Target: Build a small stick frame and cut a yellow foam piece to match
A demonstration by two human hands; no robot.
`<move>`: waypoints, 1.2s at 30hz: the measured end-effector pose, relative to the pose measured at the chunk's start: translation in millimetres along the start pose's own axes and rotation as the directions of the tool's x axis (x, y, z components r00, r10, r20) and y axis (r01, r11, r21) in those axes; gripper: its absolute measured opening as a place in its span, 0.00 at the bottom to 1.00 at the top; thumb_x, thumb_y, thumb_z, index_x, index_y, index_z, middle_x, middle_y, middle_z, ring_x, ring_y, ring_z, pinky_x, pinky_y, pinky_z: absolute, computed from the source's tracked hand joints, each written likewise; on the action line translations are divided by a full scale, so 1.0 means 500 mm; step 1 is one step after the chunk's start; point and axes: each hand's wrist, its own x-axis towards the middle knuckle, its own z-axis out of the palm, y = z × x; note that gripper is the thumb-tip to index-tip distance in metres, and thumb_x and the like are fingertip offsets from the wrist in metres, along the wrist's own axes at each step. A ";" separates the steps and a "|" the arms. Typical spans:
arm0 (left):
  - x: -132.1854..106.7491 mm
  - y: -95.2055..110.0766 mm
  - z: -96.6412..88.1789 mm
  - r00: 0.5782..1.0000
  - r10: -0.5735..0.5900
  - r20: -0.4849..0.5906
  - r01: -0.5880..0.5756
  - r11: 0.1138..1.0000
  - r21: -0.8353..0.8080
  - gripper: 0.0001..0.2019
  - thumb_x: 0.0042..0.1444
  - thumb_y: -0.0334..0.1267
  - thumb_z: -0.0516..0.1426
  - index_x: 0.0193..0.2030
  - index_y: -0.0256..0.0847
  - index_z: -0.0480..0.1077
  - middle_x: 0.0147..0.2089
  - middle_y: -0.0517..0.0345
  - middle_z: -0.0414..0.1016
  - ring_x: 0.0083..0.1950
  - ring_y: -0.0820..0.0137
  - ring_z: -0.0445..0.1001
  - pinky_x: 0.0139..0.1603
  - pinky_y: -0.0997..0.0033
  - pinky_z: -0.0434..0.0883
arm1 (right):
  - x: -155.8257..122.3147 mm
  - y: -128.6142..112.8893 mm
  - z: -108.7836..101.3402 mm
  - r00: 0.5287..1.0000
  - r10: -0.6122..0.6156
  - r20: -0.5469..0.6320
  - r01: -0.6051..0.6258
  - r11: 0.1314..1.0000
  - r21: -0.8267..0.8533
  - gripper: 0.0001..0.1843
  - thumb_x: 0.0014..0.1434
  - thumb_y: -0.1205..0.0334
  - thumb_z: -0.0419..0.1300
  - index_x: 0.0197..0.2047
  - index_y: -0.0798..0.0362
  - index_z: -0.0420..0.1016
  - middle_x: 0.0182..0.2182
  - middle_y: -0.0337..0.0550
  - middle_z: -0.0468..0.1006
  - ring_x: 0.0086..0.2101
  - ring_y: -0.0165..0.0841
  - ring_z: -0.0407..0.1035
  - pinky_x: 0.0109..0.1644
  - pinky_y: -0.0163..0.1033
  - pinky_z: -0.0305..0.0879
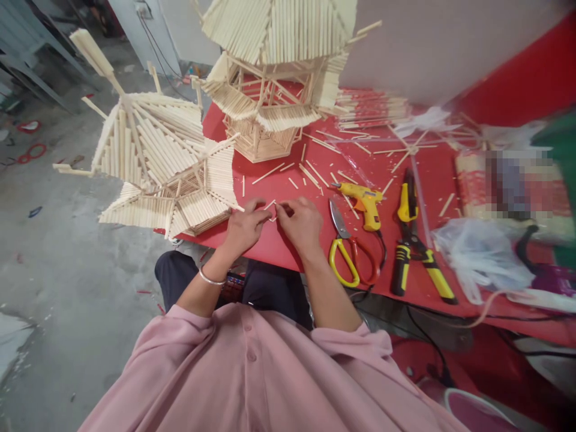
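At the front edge of the red table, my left hand (245,229) and my right hand (300,224) face each other with curled fingers. A small piece of thin wooden stick (270,204) spans the gap between their fingertips, and both hands pinch at it. Just left of my left hand stands a model roof section (157,141) built of wooden sticks. Behind it rises a taller pagoda-like stick model (279,90). Loose short sticks (310,176) lie scattered beyond my hands.
Right of my hands lie a yellow glue gun (366,203), scissors (344,240) with yellow and red handles, and yellow-black cutters (416,258). Farther right are a clear plastic bag (483,258) and bundled sticks (373,108) at the back. Cables hang below the table edge.
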 end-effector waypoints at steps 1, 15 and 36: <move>0.000 0.000 0.000 1.000 0.004 -0.005 -0.004 1.000 -0.006 0.13 0.65 0.33 0.53 0.44 0.44 0.79 0.58 0.52 0.75 0.55 0.64 0.76 0.52 0.67 0.73 | 0.000 0.001 0.002 1.000 -0.009 -0.010 0.009 1.000 0.018 0.18 0.64 0.50 0.56 0.38 0.52 0.83 0.34 0.47 0.77 0.38 0.38 0.70 0.40 0.40 0.59; 0.012 0.015 -0.013 0.983 -0.165 -0.086 0.156 0.982 -0.104 0.08 0.64 0.34 0.53 0.40 0.40 0.74 0.42 0.54 0.76 0.41 0.70 0.74 0.43 0.71 0.71 | -0.153 0.089 -0.189 0.989 -0.067 -0.132 0.018 0.941 -0.339 0.23 0.66 0.52 0.53 0.55 0.55 0.78 0.43 0.55 0.79 0.44 0.44 0.72 0.47 0.46 0.67; 0.043 0.030 -0.003 0.953 -0.297 -0.056 0.301 0.950 0.080 0.09 0.64 0.39 0.56 0.41 0.43 0.77 0.44 0.53 0.76 0.44 0.66 0.75 0.38 0.69 0.67 | 0.014 0.199 -0.200 0.943 0.333 -0.022 -0.316 0.870 -0.378 0.23 0.57 0.57 0.57 0.53 0.58 0.76 0.43 0.59 0.79 0.43 0.48 0.73 0.44 0.47 0.67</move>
